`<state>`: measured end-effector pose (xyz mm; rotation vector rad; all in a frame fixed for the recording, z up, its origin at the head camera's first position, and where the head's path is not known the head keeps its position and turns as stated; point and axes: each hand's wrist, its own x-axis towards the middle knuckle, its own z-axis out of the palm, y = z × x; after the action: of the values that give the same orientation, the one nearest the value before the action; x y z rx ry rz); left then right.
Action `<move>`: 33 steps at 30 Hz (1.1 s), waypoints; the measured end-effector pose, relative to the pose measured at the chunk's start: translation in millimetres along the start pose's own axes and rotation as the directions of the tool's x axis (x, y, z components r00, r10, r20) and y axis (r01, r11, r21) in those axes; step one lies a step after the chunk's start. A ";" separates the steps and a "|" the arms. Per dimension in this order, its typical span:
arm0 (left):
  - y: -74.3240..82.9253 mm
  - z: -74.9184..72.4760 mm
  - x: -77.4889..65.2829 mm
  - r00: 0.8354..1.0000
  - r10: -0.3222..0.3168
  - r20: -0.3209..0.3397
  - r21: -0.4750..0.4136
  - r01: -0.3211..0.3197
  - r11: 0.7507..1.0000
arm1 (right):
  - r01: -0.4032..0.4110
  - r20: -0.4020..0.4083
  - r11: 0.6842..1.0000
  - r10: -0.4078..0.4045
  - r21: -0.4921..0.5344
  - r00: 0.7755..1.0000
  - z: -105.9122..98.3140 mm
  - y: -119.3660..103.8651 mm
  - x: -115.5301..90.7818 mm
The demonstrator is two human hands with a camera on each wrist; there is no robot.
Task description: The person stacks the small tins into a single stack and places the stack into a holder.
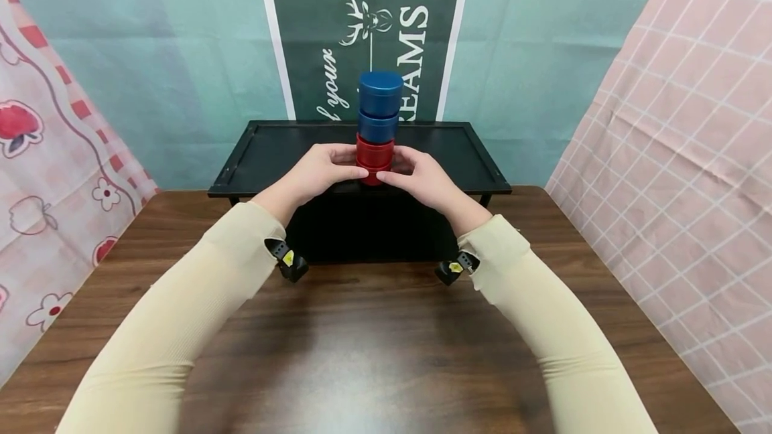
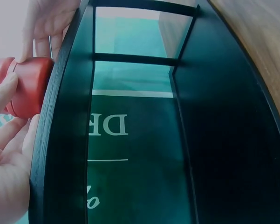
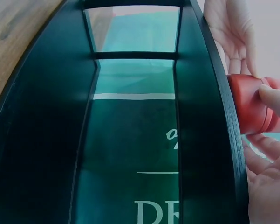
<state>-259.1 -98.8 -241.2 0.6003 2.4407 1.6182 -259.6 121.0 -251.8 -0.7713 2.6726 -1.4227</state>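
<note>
A stack of round tins stands upright at the front edge of a black shelf (image 1: 289,153), with blue tins (image 1: 380,94) on top and red tins (image 1: 374,153) below. My left hand (image 1: 316,169) grips the lowest red tin (image 2: 32,88) from the left, thumb across its front and fingers around behind. From the right, my right hand (image 1: 427,176) holds the same tin in a mirrored grip, its thumb close to the left one. Both wrist views show the tin's base right at the shelf top. The blue tins are out of the wrist views.
The shelf stands on a brown wooden table (image 1: 356,347), with a dark opening (image 1: 374,226) under its top. Behind hangs a green cloth (image 1: 512,52) with white lettering and a deer's head. Patterned cloths flank the table on the left (image 1: 54,173) and right (image 1: 681,173).
</note>
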 end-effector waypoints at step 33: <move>9.8 -2.8 -2.3 0.999 -0.046 -0.006 0.162 0.046 0.986 | -0.084 -0.108 0.991 0.072 -0.108 0.992 -0.8 -10.1 -9.5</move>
<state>-255.6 -98.8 -231.3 0.5603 2.5849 1.4133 -247.3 121.0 -245.4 -0.6073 2.8475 -1.3405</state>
